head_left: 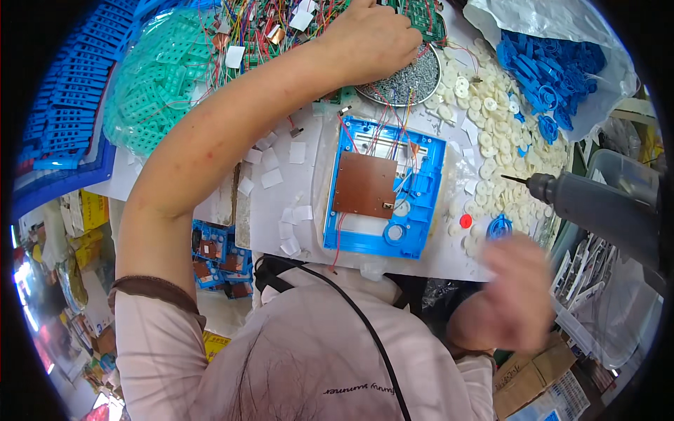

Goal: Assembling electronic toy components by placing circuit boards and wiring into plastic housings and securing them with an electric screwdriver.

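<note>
My left hand (379,42) reaches to the far side, over the rim of a round metal bowl of small screws (414,78) and beside green circuit boards (423,19). Its fingers are curled, and their tips are hidden, so what they hold does not show. My right hand (516,291) is smeared by motion near the table's right front edge, just below a blue plastic ring (499,226). Between my arms lies a blue plastic housing (433,189) with a brown board (365,184) on it. Thin coloured wires run from it toward the bowl.
Wired circuit boards (270,35) heap at the back, beside a bag of green plastic parts (158,91). Cream discs (491,147) spread to the right, below a bag of blue parts (551,70). A dark electric screwdriver (597,210) juts in from the right. White squares (271,177) lie left of the housing.
</note>
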Motion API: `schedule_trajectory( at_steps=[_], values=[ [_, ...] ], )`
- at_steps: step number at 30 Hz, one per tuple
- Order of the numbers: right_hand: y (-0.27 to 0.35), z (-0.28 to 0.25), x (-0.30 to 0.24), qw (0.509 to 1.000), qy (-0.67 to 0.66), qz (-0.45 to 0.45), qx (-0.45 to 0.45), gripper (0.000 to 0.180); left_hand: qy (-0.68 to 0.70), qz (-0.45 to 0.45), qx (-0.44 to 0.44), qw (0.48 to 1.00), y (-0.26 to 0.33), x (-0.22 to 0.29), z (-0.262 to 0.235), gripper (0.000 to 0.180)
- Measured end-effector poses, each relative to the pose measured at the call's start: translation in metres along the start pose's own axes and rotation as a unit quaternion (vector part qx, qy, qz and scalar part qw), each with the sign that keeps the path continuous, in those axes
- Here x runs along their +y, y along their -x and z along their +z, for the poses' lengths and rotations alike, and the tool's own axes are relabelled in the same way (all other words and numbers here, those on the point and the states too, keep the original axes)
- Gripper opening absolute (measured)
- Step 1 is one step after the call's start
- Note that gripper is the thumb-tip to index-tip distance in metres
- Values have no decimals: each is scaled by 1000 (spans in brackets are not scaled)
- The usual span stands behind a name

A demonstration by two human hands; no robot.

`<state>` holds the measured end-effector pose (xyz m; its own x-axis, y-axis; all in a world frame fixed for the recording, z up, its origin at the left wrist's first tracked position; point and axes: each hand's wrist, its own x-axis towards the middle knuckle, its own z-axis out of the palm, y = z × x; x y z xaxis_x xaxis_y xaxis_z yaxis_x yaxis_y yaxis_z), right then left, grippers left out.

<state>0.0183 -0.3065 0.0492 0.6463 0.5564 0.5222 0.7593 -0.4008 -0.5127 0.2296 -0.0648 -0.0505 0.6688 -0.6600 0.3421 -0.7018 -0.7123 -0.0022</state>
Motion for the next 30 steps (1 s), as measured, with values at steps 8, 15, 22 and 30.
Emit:
schedule_trajectory(
  at_steps=[8, 15, 22, 30],
  values=[
    [-52, -45, 82, 905, -422, 44, 40, 59, 149, -43, 16, 988, 14, 8, -44, 16],
    [-58, 18, 54, 883, -453, 113, 48, 34, 358, -45, 25, 932, 128, 98, -86, 6],
    [-61, 34, 9, 831, -546, 89, 53, 29, 396, -114, 23, 911, 145, 118, -75, 14],
    [-61, 53, 8, 821, -562, 97, 26, 29, 338, -97, 37, 935, 144, 118, -76, 19]
  ],
)
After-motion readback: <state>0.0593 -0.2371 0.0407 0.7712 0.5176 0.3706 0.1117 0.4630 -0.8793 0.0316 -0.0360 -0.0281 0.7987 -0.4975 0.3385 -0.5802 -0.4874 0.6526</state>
